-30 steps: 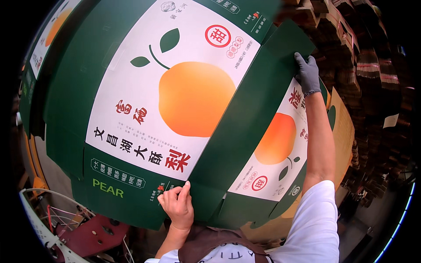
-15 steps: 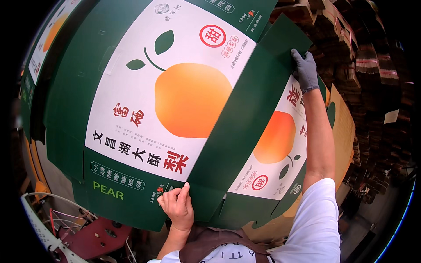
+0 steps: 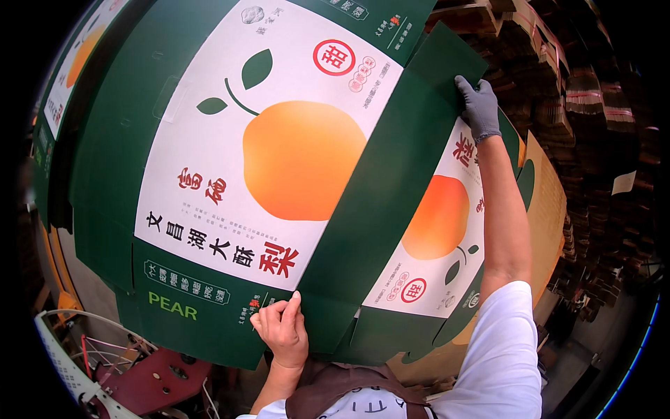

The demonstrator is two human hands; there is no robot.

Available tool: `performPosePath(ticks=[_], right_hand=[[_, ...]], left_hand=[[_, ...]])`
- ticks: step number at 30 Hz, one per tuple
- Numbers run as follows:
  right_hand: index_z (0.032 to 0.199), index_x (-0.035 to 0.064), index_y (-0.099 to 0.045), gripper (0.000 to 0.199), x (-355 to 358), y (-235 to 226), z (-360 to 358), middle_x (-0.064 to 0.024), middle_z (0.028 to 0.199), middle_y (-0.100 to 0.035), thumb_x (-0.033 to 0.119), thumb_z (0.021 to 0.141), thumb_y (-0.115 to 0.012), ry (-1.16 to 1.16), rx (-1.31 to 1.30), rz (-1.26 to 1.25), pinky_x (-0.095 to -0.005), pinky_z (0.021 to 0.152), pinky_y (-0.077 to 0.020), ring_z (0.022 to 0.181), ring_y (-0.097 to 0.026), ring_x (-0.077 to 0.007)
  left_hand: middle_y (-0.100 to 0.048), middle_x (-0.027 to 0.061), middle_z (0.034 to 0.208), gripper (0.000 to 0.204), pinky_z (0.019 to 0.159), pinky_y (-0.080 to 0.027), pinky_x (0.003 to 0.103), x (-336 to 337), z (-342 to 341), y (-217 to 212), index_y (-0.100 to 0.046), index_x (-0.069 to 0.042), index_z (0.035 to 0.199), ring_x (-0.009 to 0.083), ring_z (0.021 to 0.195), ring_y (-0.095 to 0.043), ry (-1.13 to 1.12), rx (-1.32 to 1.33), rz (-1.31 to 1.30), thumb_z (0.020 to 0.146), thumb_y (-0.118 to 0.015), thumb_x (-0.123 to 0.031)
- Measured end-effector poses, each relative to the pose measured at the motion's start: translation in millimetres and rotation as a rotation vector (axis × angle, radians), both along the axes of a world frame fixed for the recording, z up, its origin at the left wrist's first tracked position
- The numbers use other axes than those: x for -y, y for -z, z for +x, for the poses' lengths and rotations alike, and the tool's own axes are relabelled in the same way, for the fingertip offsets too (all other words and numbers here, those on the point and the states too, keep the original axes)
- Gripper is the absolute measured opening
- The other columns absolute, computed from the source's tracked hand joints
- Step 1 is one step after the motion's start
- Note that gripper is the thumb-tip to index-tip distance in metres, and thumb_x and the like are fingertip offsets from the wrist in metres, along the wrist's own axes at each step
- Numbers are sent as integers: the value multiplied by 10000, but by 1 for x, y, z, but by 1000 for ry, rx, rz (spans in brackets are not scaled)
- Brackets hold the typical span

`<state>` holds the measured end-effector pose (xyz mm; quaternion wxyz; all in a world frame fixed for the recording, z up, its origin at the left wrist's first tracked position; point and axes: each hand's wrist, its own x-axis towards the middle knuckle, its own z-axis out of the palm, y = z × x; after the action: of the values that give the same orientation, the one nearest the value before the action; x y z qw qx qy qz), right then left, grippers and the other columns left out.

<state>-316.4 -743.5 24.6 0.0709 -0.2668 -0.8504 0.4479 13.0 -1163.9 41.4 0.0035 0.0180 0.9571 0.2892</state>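
Note:
A large flat carton blank [image 3: 377, 188], green with white panels and printed yellow-orange pears, spreads before me. My left hand [image 3: 283, 327], bare, is at its near side, fingers bent and pressed together at the corner of a green flap beside a crease. What lies under those fingers is partly hidden. On the far right my right hand [image 3: 479, 110], in a grey glove, grips the outer edge of the blank's narrower panel, thumb and fingers over the green border. My right forearm crosses the smaller printed pear.
Stacks of folded brown cardboard [image 3: 586, 98] fill the right and far right. A brown board [image 3: 544, 202] lies under the blank's right edge. At the lower left is a dark red machine part [image 3: 150, 380] with a pale perforated frame [image 3: 59, 349]. Another printed panel [image 3: 80, 66] shows at the far left.
My right hand has shifted slightly left, and the right-hand panel edge has moved inward with it. My left hand has stayed in place.

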Motion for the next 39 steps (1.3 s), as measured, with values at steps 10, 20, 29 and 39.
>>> performPosePath(ticks=[10,20,29,39], right_hand=[[1266,94,-623,533,81,-1,38,-220,1399,-483,407,841,-696,-164,-177,1116,-488,1081,-305,1288,-452,-370],[1362,94,-515,524,132,31,-59,-167,1377,-528,419,953,-553,-344,-460,695,-491,1101,-293,1324,-437,-354],[1396,76,-449,522,150,37,-44,-169,1400,-487,356,964,-533,-338,-396,924,-538,1114,-243,1324,-421,-351],[1434,171,-420,636,277,19,158,-126,1484,-422,546,928,-506,-632,-301,738,-620,1137,-143,1401,-363,-322]], left_hand=[[-567,7,841,353,746,-332,361,-1,-1,0,-696,-127,1123,195,776,-523,-5,-7,-17,787,-713,-23],[-549,-4,829,363,754,-320,352,1,1,2,-721,-123,1107,185,770,-510,-8,47,-5,758,-727,-23],[-557,-7,834,390,748,-318,347,0,7,5,-727,-125,1110,182,776,-527,-22,17,64,733,-732,-27],[-616,33,858,235,808,-380,363,2,2,11,-621,-97,1080,223,825,-567,-49,-123,84,856,-688,-78]])
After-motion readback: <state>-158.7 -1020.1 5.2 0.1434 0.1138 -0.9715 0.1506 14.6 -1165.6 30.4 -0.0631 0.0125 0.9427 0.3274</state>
